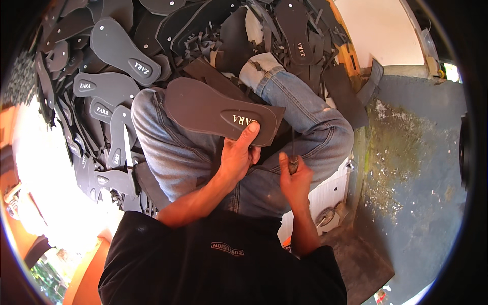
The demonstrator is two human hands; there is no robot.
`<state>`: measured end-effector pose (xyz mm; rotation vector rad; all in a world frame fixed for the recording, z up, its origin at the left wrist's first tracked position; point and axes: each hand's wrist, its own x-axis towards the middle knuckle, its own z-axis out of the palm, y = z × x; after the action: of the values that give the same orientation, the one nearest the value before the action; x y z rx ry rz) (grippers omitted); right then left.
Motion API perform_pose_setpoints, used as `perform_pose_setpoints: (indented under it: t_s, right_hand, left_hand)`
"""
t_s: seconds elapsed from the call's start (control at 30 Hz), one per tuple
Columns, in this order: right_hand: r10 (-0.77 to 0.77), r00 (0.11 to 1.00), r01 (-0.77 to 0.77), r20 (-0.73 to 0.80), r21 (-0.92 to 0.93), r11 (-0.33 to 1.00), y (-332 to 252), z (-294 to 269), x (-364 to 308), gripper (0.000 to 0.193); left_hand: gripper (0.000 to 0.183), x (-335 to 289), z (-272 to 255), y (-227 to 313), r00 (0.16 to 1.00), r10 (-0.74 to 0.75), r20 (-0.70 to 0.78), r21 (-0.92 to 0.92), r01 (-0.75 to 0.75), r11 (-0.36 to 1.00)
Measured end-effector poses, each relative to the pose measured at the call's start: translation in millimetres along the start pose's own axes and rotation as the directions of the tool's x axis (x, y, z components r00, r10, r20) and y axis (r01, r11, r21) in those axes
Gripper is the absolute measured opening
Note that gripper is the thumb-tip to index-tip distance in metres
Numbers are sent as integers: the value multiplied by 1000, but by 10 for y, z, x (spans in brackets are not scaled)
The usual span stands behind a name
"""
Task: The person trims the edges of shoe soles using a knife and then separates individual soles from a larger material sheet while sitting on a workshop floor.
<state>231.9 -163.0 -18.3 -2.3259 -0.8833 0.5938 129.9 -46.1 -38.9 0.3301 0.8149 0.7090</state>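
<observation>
My left hand (236, 158) is closed on the heel end of a dark grey sandal sole (198, 105), thumb on top and fingers underneath. Pale lettering marks the raised oval at its heel. The sole lies tilted above my lap, and its heel end has a squared corner of material sticking out past the rounded outline. Just to the right, my right hand (296, 179) grips a slim tool by its brown handle (293, 163); a thin dark blade or shaft points away from me, close to the sole's heel but apart from it. Its exact tip is hard to make out.
Several finished-looking soles (122, 48) lie heaped at the far left. Dark offcut strips (203, 48) pile up beyond my crossed legs (310, 112). A white board (381, 30) stands at the far right, above a stained blue-grey floor (427, 152). A brown slab (356, 264) sits near my right elbow.
</observation>
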Motion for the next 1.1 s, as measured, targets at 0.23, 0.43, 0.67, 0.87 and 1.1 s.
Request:
perform_pose_setpoints:
  t_s: [0.23, 0.43, 0.67, 0.87, 1.1]
  right_hand:
    - [59, 996, -54, 62, -78, 995, -8, 59, -113, 37]
    - [-16, 984, 34, 179, -98, 995, -20, 60, -51, 30]
    - [-191, 929, 213, 319, -37, 976, -203, 187, 524, 19]
    - [-37, 938, -32, 345, 193, 981, -102, 291, 583, 20]
    - [99, 982, -146, 161, 314, 938, 215, 365, 423, 27]
  left_hand:
    - [23, -9, -72, 23, 998, -11, 62, 4, 11, 1000]
    - [18, -80, -240, 36, 997, -9, 79, 35, 6, 999]
    - [18, -176, -350, 27, 997, -46, 54, 91, 41, 995]
    - [29, -213, -398, 206, 982, -178, 64, 204, 161, 966]
    - [38, 511, 174, 2015, 863, 220, 455, 802, -505, 319]
